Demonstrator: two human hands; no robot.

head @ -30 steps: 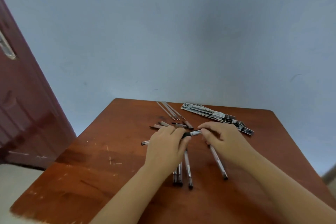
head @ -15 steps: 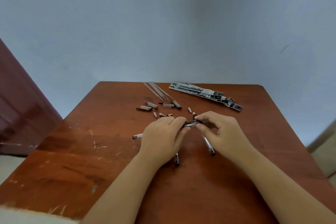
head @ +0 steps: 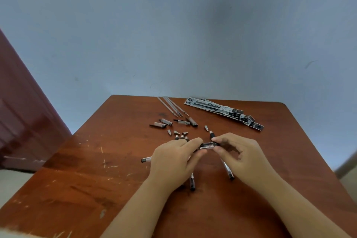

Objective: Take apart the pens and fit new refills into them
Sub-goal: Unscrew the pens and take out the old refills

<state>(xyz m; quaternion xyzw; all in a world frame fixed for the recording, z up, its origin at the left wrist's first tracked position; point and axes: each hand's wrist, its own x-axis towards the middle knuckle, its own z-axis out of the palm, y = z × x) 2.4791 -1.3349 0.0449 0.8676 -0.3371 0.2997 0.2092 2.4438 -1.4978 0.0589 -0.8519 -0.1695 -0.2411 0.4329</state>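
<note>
Both hands meet over the middle of the brown table point(head: 96, 189) and hold one clear pen point(head: 208, 145) between them. My left hand point(head: 173, 160) grips its left part, and my right hand point(head: 238, 155) pinches its right end with thumb and fingers. Under the hands lie more pens: one end point(head: 146, 159) sticks out left, another point(head: 192, 183) below, a third point(head: 228, 171) under my right wrist. Thin clear refills point(head: 172, 107) lie at the far edge. Pen caps point(head: 161, 123) and small tips point(head: 176, 133) are scattered just beyond my fingers.
Flat printed refill packets point(head: 222, 111) lie at the far right of the table. A grey wall rises right behind the table's far edge. A dark red door point(head: 23, 118) stands to the left. The table surface is scratched at the near left.
The view has tilted down and shifted, so the table sits lower in the picture. Both hands keep their hold on the pen, and my right fingers have shifted along its right end.
</note>
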